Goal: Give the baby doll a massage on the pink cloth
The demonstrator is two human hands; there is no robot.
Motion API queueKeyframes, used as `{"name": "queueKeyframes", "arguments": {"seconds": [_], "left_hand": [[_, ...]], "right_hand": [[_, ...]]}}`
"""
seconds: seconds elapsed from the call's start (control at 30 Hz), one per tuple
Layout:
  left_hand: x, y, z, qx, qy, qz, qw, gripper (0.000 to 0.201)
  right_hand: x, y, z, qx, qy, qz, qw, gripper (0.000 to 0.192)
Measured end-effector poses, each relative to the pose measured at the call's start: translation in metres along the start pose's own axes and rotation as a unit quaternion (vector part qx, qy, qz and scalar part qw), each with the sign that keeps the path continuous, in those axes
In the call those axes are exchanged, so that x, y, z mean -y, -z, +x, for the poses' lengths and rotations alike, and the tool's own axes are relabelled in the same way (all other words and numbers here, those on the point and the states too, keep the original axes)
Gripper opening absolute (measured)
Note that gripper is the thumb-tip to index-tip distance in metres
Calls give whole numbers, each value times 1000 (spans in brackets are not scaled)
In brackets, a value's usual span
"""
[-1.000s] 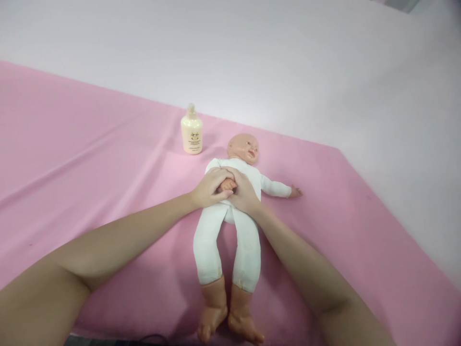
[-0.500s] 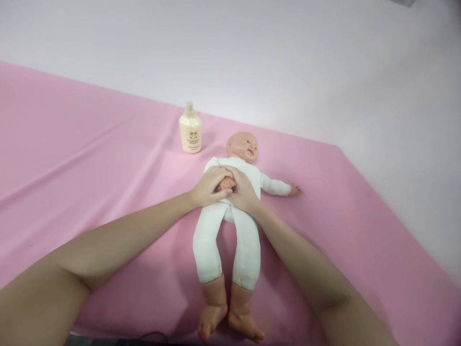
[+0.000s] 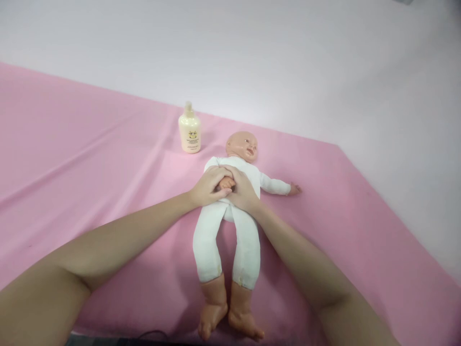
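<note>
Across the whole lower part of the view spreads a pink cloth (image 3: 90, 158), creased in long soft folds, covering the tabletop right up to a pale wall (image 3: 288, 57) behind. On that cloth, just right of centre, lies the baby doll (image 3: 248, 240), flat on its back in a white one-piece suit, head toward the wall, bare plastic feet toward the camera with the two feet touching each other. One sleeve is flung straight out to the right, its small hand resting on the cloth. The other doll arm is folded over the belly, and that is where the action sits.

Both of the person's bare forearms come in from the bottom corners and meet on the doll's middle. The left hand (image 3: 208, 188) has its grip closed, fingers curled over the top of the doll's tiny hand (image 3: 226, 183), thumb tucked along underneath. The right hand (image 3: 244, 193) lies right against it, palm down on the doll's torso, fingers wrapped in from the other side, so its grip is closed around that same little hand too. Only a sliver of the doll's fingers peeks out between them.

Standing upright by itself, left of the doll's head and near the cloth's far edge, is a cream lotion bottle (image 3: 189, 133) with a small printed label, well apart from both hands.
</note>
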State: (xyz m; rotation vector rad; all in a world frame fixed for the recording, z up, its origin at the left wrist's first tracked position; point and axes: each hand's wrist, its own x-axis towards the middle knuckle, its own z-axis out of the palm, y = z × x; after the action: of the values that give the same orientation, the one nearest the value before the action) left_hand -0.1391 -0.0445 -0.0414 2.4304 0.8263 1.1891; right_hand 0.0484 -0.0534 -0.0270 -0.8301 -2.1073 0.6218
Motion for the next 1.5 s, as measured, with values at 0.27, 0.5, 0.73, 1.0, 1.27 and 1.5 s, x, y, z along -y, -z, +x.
{"name": "queueKeyframes", "arguments": {"seconds": [0.27,0.5,0.73,1.0,1.27,1.5], "left_hand": [[0,0,0,-3,-3,-1,1000,41],[0,0,0,-1,1,3,1000,44],[1,0,-1,-6,-7,3,1000,46],[3,0,-2,2,7,8,1000,47],[3,0,-2,-4,-1,13,1000,45],[2,0,-3,-2,6,12,1000,47]], "right_hand": [[-1,0,0,0,-2,3,1000,62],[-1,0,0,1,6,8,1000,63],[-2,-1,0,1,6,7,1000,63],[-4,-2,1,3,6,5,1000,64],[-4,-3,0,1,0,8,1000,63],[-4,-3,0,1,-6,1,1000,63]]}}
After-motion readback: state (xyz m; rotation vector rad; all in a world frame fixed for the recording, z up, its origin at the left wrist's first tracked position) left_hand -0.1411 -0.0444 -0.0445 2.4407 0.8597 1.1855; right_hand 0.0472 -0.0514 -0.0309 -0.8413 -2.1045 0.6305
